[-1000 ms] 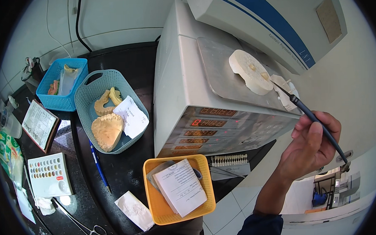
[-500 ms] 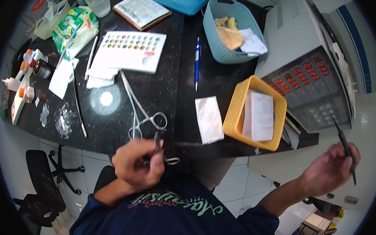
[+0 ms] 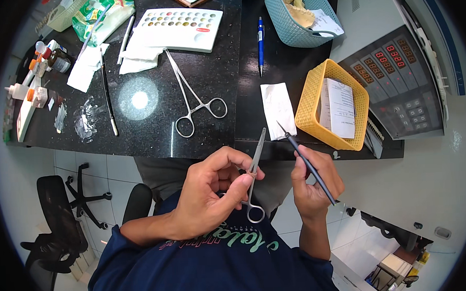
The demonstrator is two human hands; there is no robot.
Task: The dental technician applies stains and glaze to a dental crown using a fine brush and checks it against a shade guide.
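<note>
My left hand [image 3: 214, 193] pinches a metal hemostat [image 3: 259, 155] at its middle. Its jaws point up and away from me, and one finger ring hangs below my fingers. Whether the jaws grip anything is too small to tell. In my right hand [image 3: 318, 181] is a slim dark pen-like tool with a fine point [image 3: 311, 167], held like a pencil. Its point appears over a folded white tissue [image 3: 278, 107] at the counter's front edge; contact cannot be made out. A second hemostat [image 3: 193, 103] lies on the black counter, its tips at another crumpled tissue [image 3: 138, 61].
A yellow basket [image 3: 305, 108] with papers stands right of the tissue, beside a grey machine [image 3: 377, 103] with red displays. Behind are a blue pen [image 3: 261, 45], a blue basket [image 3: 287, 26] and a white palette [image 3: 181, 28]. Small bottles [image 3: 60, 60] and a dark brush [image 3: 107, 94] are left.
My right hand came left from beside the machine's panel to the front of my body. My left hand turned, raising its hemostat's jaws. The view shifted, and the machine's displays look different.
</note>
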